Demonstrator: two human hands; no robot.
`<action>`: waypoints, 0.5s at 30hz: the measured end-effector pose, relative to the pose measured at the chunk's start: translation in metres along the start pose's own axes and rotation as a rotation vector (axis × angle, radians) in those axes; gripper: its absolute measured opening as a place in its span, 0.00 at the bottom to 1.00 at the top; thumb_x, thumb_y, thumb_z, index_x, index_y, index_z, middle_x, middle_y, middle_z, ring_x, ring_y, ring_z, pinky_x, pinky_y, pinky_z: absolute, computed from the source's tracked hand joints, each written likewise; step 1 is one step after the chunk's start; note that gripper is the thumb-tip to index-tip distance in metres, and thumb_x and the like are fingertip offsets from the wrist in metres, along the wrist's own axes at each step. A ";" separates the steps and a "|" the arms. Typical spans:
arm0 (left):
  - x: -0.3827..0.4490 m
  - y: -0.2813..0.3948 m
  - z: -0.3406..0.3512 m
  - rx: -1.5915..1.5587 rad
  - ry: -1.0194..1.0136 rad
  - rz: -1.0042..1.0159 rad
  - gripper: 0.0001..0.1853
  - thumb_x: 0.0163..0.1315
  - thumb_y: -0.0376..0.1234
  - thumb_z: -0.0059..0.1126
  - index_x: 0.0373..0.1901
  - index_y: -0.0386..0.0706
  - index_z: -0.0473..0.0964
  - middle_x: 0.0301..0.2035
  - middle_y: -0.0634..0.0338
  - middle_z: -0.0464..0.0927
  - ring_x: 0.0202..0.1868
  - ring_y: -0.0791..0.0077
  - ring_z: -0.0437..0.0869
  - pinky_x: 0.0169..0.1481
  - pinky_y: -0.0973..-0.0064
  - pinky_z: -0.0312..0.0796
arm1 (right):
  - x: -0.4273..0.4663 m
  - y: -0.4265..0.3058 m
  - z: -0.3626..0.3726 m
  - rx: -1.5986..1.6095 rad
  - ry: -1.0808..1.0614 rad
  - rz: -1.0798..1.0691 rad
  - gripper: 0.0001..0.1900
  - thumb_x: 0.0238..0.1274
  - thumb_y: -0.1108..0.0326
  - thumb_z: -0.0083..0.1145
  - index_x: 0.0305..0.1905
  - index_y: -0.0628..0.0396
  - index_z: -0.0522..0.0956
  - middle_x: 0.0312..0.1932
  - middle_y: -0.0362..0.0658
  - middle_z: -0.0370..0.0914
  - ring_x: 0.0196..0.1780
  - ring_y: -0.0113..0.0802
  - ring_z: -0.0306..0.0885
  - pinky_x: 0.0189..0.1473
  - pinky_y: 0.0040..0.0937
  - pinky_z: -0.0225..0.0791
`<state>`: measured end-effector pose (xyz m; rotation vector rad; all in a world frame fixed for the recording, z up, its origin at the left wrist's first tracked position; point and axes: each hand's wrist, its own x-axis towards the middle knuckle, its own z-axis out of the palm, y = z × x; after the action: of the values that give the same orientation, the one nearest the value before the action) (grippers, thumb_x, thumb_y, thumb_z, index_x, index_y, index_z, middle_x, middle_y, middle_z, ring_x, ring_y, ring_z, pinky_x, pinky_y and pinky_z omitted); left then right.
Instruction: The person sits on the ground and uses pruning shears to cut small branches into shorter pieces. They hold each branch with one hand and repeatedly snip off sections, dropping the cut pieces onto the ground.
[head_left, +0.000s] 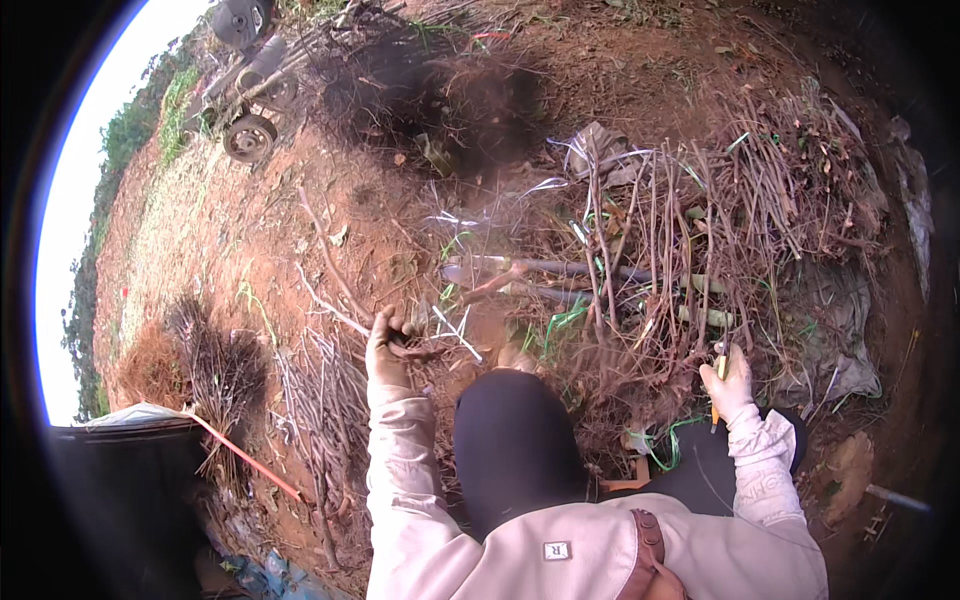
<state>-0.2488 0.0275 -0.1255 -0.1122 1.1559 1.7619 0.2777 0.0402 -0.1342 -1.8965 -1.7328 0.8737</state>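
My left hand (384, 358), in a soiled glove, grips the lower end of a bare woody stem (330, 247). The stem slants up and away to the left, and a thinner pale twig (326, 304) runs beside it. In my right hand (731, 382) is a yellow-handled hand tool (715, 411); its working end is too small to make out. Just beyond that hand, several bare sapling stems (652, 225) lie with tangled roots (600, 375) towards me. White tie strips (456, 332) and a green tie strip (564, 321) are scattered between my hands.
A dense bundle of saplings (772, 187) lies at the right, beside grey sheeting (832, 337). More cut stems (326, 397) and dark bundled twigs (225, 367) are at the left, near a black container (127, 480). A wheeled machine (251, 137) stands at the far left.
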 end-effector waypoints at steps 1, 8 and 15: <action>-0.013 0.014 0.007 -0.036 -0.039 0.123 0.08 0.60 0.35 0.58 0.36 0.42 0.74 0.24 0.65 0.73 0.22 0.73 0.73 0.30 0.76 0.69 | -0.004 -0.002 0.002 0.025 0.047 0.089 0.27 0.50 0.69 0.63 0.55 0.63 0.64 0.44 0.47 0.71 0.45 0.36 0.70 0.50 0.30 0.65; -0.113 0.064 0.100 -0.050 -0.694 0.128 0.14 0.64 0.43 0.52 0.43 0.44 0.73 0.34 0.61 0.77 0.41 0.66 0.78 0.55 0.60 0.68 | -0.066 -0.042 -0.011 0.392 0.063 -0.101 0.20 0.52 0.75 0.57 0.51 0.56 0.67 0.31 0.37 0.65 0.30 0.22 0.64 0.32 0.23 0.65; -0.183 -0.042 0.165 0.155 -0.885 -0.033 0.08 0.64 0.37 0.53 0.42 0.46 0.71 0.28 0.66 0.73 0.36 0.70 0.77 0.44 0.63 0.73 | -0.117 -0.090 -0.027 -0.126 0.376 -0.553 0.31 0.43 0.65 0.62 0.56 0.56 0.64 0.46 0.50 0.66 0.49 0.47 0.65 0.55 0.45 0.59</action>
<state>-0.0571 0.0289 0.0349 0.6741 0.6148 1.4250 0.2294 -0.0602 -0.0343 -1.4078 -1.9442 0.1922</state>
